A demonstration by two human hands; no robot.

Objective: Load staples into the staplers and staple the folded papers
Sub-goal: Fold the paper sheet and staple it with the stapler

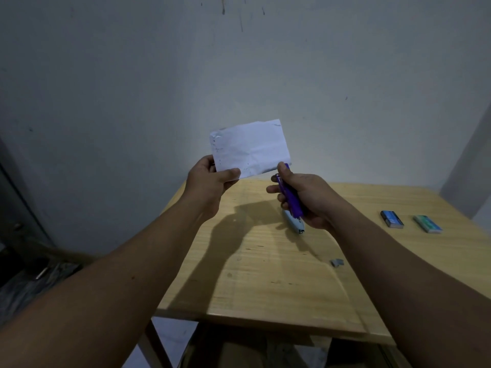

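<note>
Small grey staple strip (337, 262) lying loose on wooden table (265, 282), nearest the viewer; further back, pale blue stapler (293, 223) flat on the tabletop, two staple boxes (392, 219) (427, 224) off to the right. Above that, right hand (305, 197) wrapped around purple stapler (291, 195), nose up, touching the paper's lower right corner. Left hand (210, 179) pinching folded paper (249, 147) by its lower left corner, held upright against grey wall (239, 62).
</note>
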